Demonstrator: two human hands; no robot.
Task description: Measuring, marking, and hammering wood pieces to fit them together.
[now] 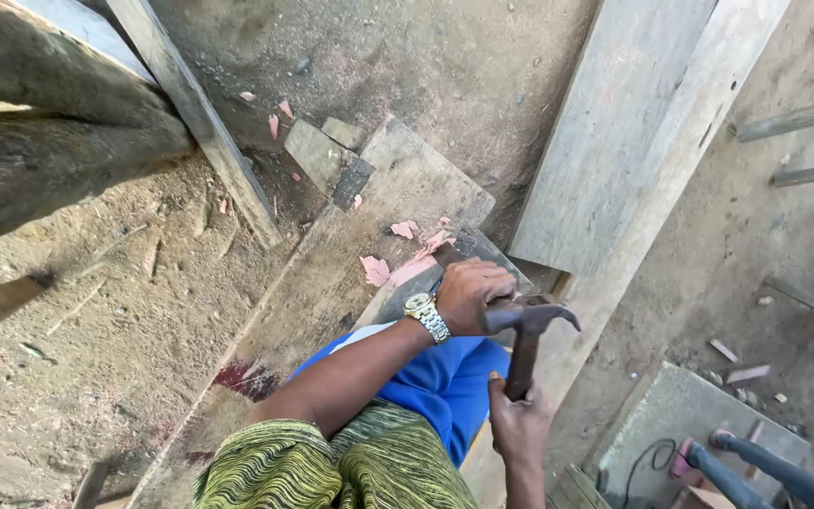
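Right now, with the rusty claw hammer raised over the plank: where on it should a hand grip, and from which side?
Grip the rusty claw hammer low on its handle, coming from below, on the wearer's side. The heavy head and claw sit at the top end, pointing away. The right hand already holds it there; the left hand crowds the head against the grey wooden plank.

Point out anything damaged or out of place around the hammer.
Pinkish wood chips lie scattered on the grey plank beyond the left hand. A dark red stain marks the plank's near edge. The right hand holds the hammer.
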